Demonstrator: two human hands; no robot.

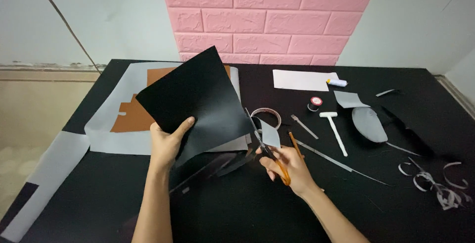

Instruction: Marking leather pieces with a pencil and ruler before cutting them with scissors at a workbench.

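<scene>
One black table [222, 213] filling the view, pink brick panel [269, 18] at 12 o'clock behind it. Next in size: pale grey sheeting [106, 124] with a brown cut piece [132, 119] lying on it, at 9 to 10 o'clock. At centre, a stiff black sheet [198, 99], tilted up off the table, pale grey on its underside. Left hand [168, 141] clamped on the sheet's lower edge at 7 o'clock of it, thumb on top, fingers hidden beneath. Right hand [287, 164] closed through the orange loops of the scissors [269, 149], blades biting into the sheet's right edge at 4 o'clock, a small grey flap [269, 133] curling up beside the blades. Well apart at 3 o'clock: grey oval cut-out [370, 124], white paper [304, 80] at 1 o'clock. Smaller still: tape roll [269, 116] just behind the blades, white-handled tool [334, 130], thread spool [314, 103], pale curled trimmings [435, 181] at 4 o'clock. For a clean cut, judged best: keep the sheet taut and raised with the left, feed material into the throat of the blades rather than snipping at the tips, turn the sheet rather than the scissors, hold the holding thumb clear of the cut line.
</scene>
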